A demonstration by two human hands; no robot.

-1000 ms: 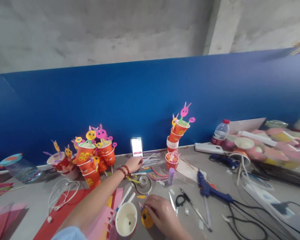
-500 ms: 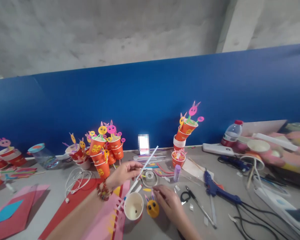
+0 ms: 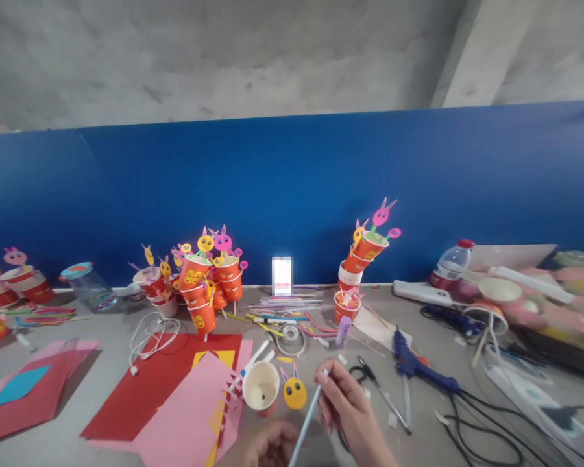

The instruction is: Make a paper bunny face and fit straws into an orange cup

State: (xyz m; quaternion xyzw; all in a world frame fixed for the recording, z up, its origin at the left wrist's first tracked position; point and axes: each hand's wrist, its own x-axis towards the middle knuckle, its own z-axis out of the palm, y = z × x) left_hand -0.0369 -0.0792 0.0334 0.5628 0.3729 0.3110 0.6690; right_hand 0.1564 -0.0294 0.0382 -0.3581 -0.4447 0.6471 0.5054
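A long, thin pale blue stick (image 3: pixel 307 418) slants between my hands at the near edge of the view. My right hand (image 3: pixel 344 405) pinches its upper end between thumb and fingers. Curled and a little blurred, my left hand (image 3: pixel 272 444) has its fingertips at the lower part of the stick. Just beyond lies a yellow rabbit face (image 3: pixel 294 393) with pink ears and dark eyes. Beside it, to the left, a paper cup (image 3: pixel 261 384) stands upright with its white inside showing. The stick's lowest end runs out of view.
Decorated red cup stacks (image 3: pixel 197 292) stand at back left, another stack (image 3: pixel 360 259) at back right. A blue glue gun (image 3: pixel 418 366), pen (image 3: pixel 387 399) and black-handled scissors (image 3: pixel 357 374) lie right. Pink paper (image 3: pixel 185 408) lies left; a purple glue stick (image 3: pixel 342 332) stands behind.
My left hand has come down toward me from above the cup, bringing the pale blue stick along. My right hand has left the rabbit face's side and now grips the stick's upper end.
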